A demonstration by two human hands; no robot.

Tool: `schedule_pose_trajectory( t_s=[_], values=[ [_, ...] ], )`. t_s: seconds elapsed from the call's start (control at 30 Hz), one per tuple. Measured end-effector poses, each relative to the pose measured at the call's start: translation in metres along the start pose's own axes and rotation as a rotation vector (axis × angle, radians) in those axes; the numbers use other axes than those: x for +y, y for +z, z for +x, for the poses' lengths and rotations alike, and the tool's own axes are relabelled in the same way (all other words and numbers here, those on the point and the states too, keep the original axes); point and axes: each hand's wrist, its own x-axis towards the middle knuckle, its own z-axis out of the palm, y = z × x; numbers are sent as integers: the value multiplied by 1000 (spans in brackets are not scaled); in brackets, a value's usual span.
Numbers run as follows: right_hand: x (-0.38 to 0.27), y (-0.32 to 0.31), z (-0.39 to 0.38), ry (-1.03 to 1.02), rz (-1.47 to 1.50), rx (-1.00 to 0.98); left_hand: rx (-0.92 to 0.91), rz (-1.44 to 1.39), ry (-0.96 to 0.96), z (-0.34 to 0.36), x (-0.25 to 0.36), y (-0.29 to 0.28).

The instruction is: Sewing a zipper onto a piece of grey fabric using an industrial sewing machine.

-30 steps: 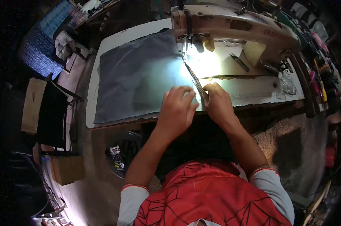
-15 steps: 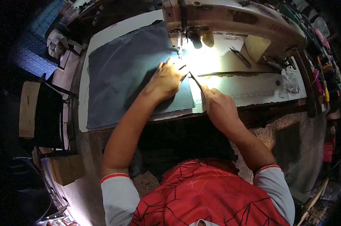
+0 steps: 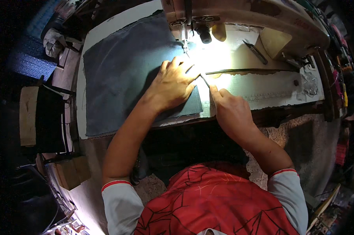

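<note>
A dark blue-grey piece of fabric (image 3: 118, 74) lies flat under the sewing machine's needle and presser foot (image 3: 185, 47). My left hand (image 3: 171, 84) rests palm down on its right part, fingers spread just below the foot, thumb toward the right edge. Closed in my right hand (image 3: 233, 109) is a thin dark pointed tool (image 3: 204, 80), its index finger laid along it. The tool's tip meets the fabric edge beside my left thumb; glare from the lamp blurs the contact. The tool's exact kind does not show.
The sewing machine arm (image 3: 255, 13) spans the back of the white worktop (image 3: 259, 88). Thread snips (image 3: 255, 52), a narrow dark strip (image 3: 251, 71), a small dark round piece (image 3: 296, 82) and a crumpled clear plastic bag (image 3: 310, 86) lie right. A cardboard box (image 3: 72, 172) stands at lower left.
The view has shifted slightly. My left hand's fingers have spread more over the fabric, and the tool's tip stays by my left thumb in my right hand.
</note>
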Motion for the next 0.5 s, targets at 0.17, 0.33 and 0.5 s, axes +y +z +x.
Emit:
schedule_pose_trajectory(
  t_s=[0.17,0.33,0.5],
  values=[
    [-2,-4,0,-2,10,0,33,-13,48,-5,9,-2],
    [-1,-3,0,-10,7,22,32,-69,116,0,-2,0],
    [0,-6,1,1,5,-27,28,53,65,3,-3,-4]
  ],
)
